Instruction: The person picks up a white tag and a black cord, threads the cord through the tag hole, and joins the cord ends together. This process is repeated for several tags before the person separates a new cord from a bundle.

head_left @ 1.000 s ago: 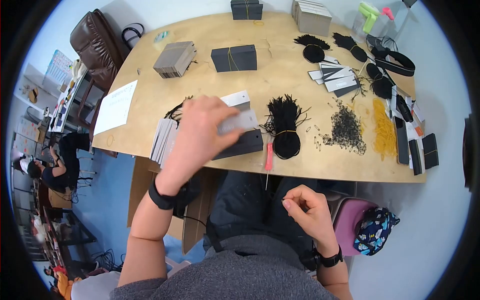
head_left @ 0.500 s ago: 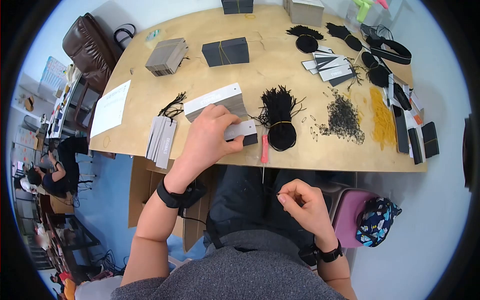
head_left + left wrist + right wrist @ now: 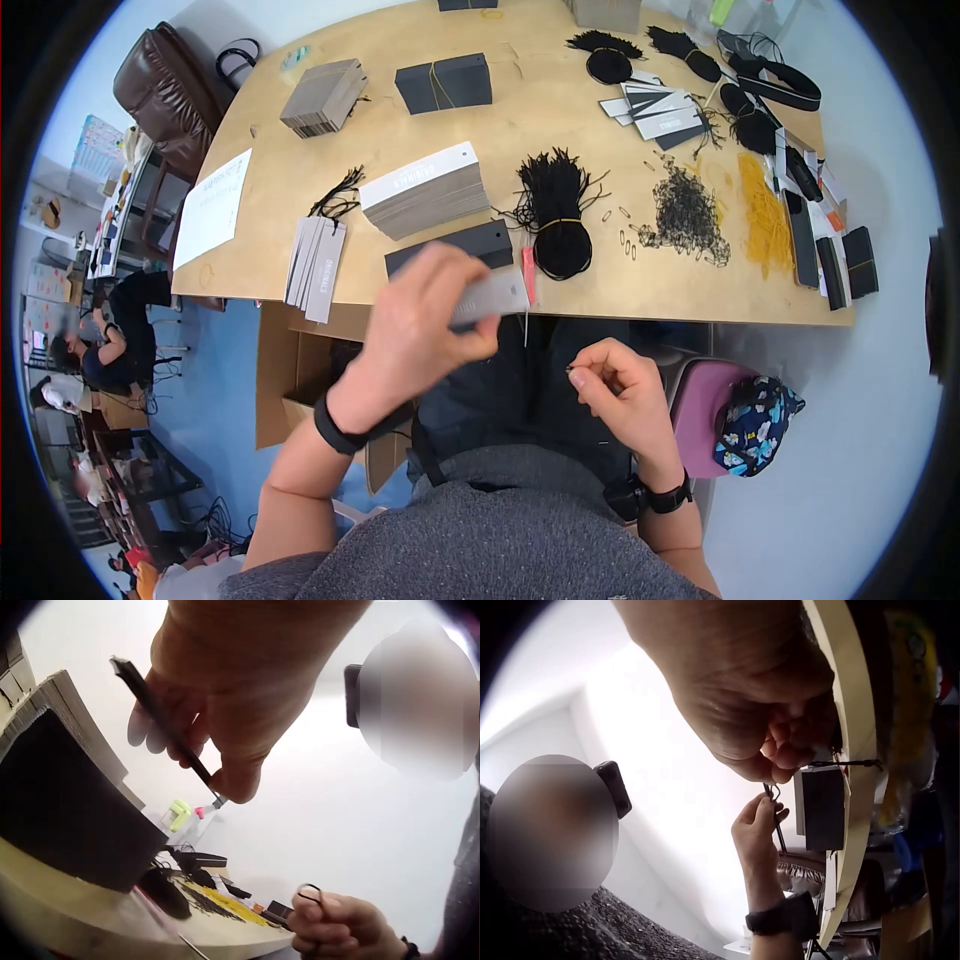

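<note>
My left hand [image 3: 415, 320] pinches a thin grey tag [image 3: 497, 297], blurred, above the table's front edge; the left wrist view shows this tag [image 3: 161, 720] edge-on and dark. Behind that hand lie a row of dark tags [image 3: 465, 243] and a taller white-topped stack [image 3: 425, 195]. My right hand [image 3: 627, 395], lower and to the right, pinches a thin black cord, whose loop [image 3: 309, 892] shows in the left wrist view; its cord end [image 3: 847, 763] sticks out in the right wrist view. The hands are apart in the head view. A bundle of black cords [image 3: 562, 225] lies right of the stacks.
A red-handled tool [image 3: 529, 275] overhangs the front edge beside the cord bundle. Black pins [image 3: 687, 215] and yellow bands [image 3: 765, 220] lie to the right. Corded tags [image 3: 317, 265] lie on the left, banded dark tags [image 3: 445, 83] farther back. A person [image 3: 95, 345] sits beyond the table.
My left hand has come down off the dark row toward my body with the tag, uncovering more of both stacks. My right hand keeps its pinch and has barely moved. The head view has shifted slightly.
</note>
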The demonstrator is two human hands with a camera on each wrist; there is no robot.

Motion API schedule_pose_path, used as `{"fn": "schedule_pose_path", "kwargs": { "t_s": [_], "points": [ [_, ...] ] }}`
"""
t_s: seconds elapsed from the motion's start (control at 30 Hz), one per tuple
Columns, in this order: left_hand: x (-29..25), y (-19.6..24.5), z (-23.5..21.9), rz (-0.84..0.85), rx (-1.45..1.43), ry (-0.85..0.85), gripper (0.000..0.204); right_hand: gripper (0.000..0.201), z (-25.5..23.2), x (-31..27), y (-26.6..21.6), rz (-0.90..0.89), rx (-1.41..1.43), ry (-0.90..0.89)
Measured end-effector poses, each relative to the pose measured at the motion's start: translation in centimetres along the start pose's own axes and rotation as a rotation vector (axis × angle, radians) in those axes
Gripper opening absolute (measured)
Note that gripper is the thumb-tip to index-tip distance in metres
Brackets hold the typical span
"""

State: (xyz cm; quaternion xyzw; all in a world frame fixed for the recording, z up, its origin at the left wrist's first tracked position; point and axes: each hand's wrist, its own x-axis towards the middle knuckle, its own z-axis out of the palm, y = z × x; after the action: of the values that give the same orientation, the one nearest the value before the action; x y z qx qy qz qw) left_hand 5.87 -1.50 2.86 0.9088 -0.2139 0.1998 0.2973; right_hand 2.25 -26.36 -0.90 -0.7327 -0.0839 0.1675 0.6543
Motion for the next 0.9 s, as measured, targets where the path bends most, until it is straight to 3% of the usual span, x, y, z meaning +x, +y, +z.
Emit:
{"fn": "schedule_pose_path", "kwargs": {
  "t_s": [0.07,0.2,0.3,0.5,0.57,0.6,0.67,0.9],
  "points": [
    [-2.6,0.5,1.6,-0.082,-0.096,-0.090,0.038,0.008,-0.2,0.0,0.3,0.007,0.005,0.013],
    [-6.1,-0.4,4.6,-0.155,-0.231,-0.115,0.040,0.008,-0.1,0.0,0.4,0.037,0.024,0.012],
    [-6.9,-0.4,5.1,-0.221,-0.319,-0.060,0.037,0.009,0.2,-0.1,0.7,0.046,0.047,0.000],
    [-7.2,-0.4,5.4,-0.385,-0.440,-0.124,0.033,0.010,1.0,-0.2,0.7,0.062,0.051,-0.027],
    [-7.0,-0.7,5.8,-0.551,-0.600,-0.168,0.030,0.010,1.3,-0.2,0.8,0.066,0.054,-0.029],
    [-6.8,-1.0,5.7,-0.552,-0.602,-0.166,0.030,0.010,1.5,-0.2,0.9,0.066,0.037,-0.037],
    [-6.3,-1.6,5.5,-0.562,-0.631,-0.345,0.026,0.010,1.8,-0.1,1.2,0.068,0.018,-0.044],
    [-6.1,-2.1,6.0,-0.558,-0.761,-0.374,0.023,0.010,3.0,0.2,2.6,0.029,-0.024,0.021]
  ]
}}
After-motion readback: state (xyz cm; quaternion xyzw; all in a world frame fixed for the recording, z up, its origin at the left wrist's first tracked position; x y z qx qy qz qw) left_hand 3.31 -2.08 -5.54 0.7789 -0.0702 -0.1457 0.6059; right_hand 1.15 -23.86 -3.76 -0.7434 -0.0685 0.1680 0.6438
